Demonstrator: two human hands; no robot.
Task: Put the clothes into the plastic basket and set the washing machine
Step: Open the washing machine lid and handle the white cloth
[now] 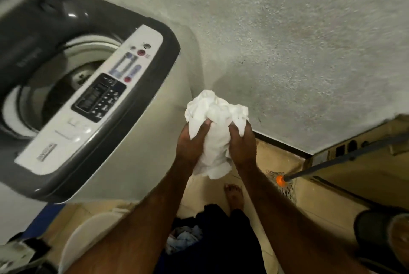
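Note:
A crumpled white garment (pixel 218 114) is bunched between both hands, in the air to the right of the washing machine. My left hand (pixel 192 143) grips its left side and my right hand (pixel 241 144) grips its right side. The top-loading washing machine (pixel 141 141) stands at the left with its lid up, its drum (pixel 55 87) open and its control panel (pixel 99 96) facing me. Below my arms lies a dark heap of clothes (pixel 199 231) with a pale blue piece in it; whether a basket holds them is hidden.
A rough grey wall (pixel 287 41) stands straight ahead. A mop (pixel 281 179) with an orange collar leans in from the right over the tiled floor (pixel 265 152). A white rounded lid (pixel 88 234) lies at lower left. A bare foot (pixel 234 194) stands below the garment.

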